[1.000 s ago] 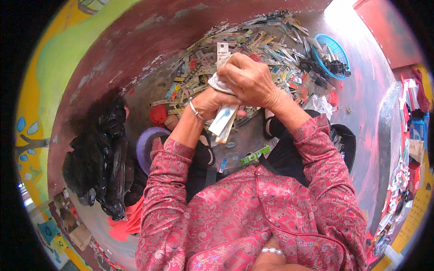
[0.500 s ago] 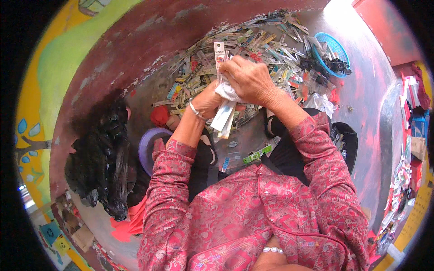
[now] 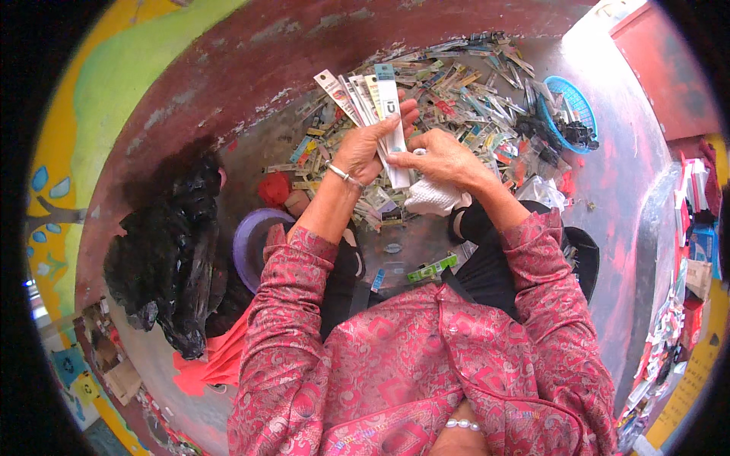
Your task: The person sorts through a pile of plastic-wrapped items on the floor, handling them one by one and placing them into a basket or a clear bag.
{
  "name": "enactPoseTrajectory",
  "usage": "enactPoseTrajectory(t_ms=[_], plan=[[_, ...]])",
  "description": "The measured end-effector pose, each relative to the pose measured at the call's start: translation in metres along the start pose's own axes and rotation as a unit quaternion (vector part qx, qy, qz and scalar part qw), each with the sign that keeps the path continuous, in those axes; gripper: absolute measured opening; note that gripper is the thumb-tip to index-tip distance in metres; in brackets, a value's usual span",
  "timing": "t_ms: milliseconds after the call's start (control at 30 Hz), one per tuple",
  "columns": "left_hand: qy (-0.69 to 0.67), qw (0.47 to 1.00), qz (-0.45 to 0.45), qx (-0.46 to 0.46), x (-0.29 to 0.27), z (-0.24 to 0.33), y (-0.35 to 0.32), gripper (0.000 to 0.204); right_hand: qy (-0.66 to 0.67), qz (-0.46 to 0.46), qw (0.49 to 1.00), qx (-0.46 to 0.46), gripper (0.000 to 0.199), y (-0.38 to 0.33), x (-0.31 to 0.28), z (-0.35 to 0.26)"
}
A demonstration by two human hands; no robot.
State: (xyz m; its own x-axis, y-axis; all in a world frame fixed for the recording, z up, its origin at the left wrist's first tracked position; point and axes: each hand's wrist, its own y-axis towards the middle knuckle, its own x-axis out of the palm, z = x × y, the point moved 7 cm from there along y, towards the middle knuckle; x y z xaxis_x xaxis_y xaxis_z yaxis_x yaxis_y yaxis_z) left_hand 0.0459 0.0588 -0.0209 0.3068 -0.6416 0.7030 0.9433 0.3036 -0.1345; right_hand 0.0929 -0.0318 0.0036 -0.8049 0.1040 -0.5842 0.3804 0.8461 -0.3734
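My left hand (image 3: 360,156) grips a fanned bunch of long, narrow flat packets (image 3: 390,102), its thumb lying across the front one and its fingertips showing behind. The front packet is white with a blue-green top; the others are white, cream and printed. Close on the right, my right hand (image 3: 450,163) has a crumpled white cloth (image 3: 435,196) in its curled fingers. Its thumb and forefinger reach the lower part of the front packet. Beyond both hands, a wide heap of similar narrow packets (image 3: 475,125) covers the floor.
A blue plastic basket (image 3: 589,114) lies tipped at the far right with dark scraps at its mouth. Black plastic bags (image 3: 171,258) lie at left, near a purple round tub (image 3: 247,254) and red-pink cloth (image 3: 217,357). A green packet (image 3: 432,267) rests between my legs.
The bunch has been spread into a fan in my left hand. My right hand, with the white cloth, has come off the packets' upper part and moved down and right.
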Motion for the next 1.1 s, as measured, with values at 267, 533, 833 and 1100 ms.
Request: enactPoseTrajectory(t_ms=[267,533,833,1100], plan=[[-0.139,0.973,-0.151,-0.111,0.026,0.004,-0.01,0.066,0.292,-0.127,0.948,0.003,0.025,-0.007,0.0,0.008],[-0.086,0.983,-0.065,-0.149,0.013,-0.013,-0.011,0.044,0.085,-0.121,0.989,0.002,0.029,-0.007,-0.005,0.007],[-0.077,0.983,0.107,-0.127,-0.026,-0.021,0.0,0.024,0.018,0.193,0.981,-0.016,0.04,-0.007,-0.075,0.019],[-0.275,0.95,0.017,-0.148,-0.024,-0.029,0.01,0.026,-0.079,0.313,0.9,-0.292,0.011,-0.005,-0.003,-0.047]])
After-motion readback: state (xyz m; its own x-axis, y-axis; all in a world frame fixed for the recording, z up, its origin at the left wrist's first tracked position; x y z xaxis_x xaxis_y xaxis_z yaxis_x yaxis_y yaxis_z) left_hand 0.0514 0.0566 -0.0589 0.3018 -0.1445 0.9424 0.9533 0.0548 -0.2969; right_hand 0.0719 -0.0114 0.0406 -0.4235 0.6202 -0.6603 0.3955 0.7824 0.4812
